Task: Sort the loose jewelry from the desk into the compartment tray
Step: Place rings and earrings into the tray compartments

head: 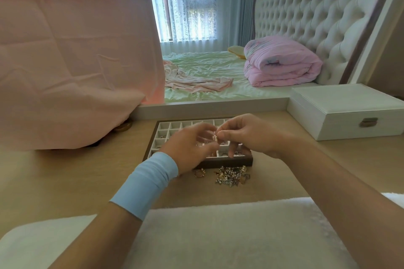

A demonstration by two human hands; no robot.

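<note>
**Untangling one small piece over the tray: go slow**

Bedroom setup, pale wooden desk (65,172) pushed up against a bed with a green sheet, a rolled pink quilt (282,63) on it. At the far right of the desk sat a closed white box with a metal clasp (347,111), and a big pink cloth (72,57) draped over something at the far left.

Both hands were together above the dark-framed tray of white square compartments (175,125). The right hand (247,135) had its thumb and forefinger pinched on a tiny pale beaded piece (216,137), probably an earring, though it was too small to be sure. The left hand (192,148), with a light blue band on the wrist, was blurred, fingers curled up beside that piece; I couldn't tell if it actually gripped it or just steadied it.

The loose pile of gold and pearl jewelry (231,176) lay on the desk just near of the tray's front edge, with a gold ring (200,173) a bit to its left.

My take: keep the piece low over the tray so a slip lands inside. Pick a free cell first (the far rows looked bare) and then let go with the right pinch last.
</note>
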